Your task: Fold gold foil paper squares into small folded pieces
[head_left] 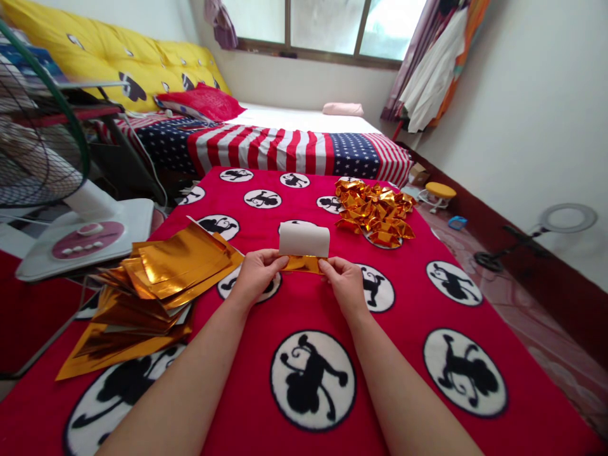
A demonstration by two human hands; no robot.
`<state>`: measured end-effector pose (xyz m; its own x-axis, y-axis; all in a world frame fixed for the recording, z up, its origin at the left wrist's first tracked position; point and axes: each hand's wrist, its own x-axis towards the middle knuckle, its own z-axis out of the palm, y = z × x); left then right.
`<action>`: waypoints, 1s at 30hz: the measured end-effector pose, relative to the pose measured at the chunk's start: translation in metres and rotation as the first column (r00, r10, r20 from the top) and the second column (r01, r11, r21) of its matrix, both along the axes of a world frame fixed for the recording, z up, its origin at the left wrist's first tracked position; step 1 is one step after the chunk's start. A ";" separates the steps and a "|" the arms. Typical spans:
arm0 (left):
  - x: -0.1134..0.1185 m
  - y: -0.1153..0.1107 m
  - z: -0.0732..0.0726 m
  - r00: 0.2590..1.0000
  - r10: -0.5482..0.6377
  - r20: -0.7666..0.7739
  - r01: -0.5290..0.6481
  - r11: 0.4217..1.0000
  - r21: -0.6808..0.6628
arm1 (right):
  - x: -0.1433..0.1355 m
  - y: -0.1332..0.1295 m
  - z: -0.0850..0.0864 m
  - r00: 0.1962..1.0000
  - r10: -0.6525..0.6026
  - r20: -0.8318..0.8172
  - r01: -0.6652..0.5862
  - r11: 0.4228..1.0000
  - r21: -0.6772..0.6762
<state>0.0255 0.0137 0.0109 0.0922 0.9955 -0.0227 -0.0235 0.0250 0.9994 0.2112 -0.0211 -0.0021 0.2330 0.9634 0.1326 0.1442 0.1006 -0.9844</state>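
Observation:
A sheet of gold foil paper is held between my two hands over the red cloth. Its white back faces up on the far part, and a folded gold strip runs along the near edge. My left hand pinches the left end of that strip, and my right hand pinches the right end. To the left lies a loose stack of flat gold sheets, fanned and overlapping. A heap of folded gold foil pieces rests at the far right of the cloth.
The red cloth with monkey prints covers the table. A fan stands at the left edge. Beyond the table is a bed. At the right are a yellow stool and a ring-shaped lamp on the floor.

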 end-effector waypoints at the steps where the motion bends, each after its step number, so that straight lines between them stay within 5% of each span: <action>1: 0.000 0.000 0.000 1.000 -0.001 0.005 0.001 1.000 0.000 | 0.000 0.000 0.001 1.000 -0.003 -0.003 0.003 1.000 -0.001; 30: 0.000 -0.001 0.001 0.999 0.020 -0.027 -0.020 1.000 -0.002 | 0.000 0.001 -0.001 0.993 -0.038 -0.115 0.033 0.999 -0.044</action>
<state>0.0252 0.0125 0.0119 0.0715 0.9971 -0.0266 0.0025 0.0265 0.9996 0.2115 -0.0199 -0.0029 0.2783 0.9585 0.0625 0.0316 0.0559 -0.9979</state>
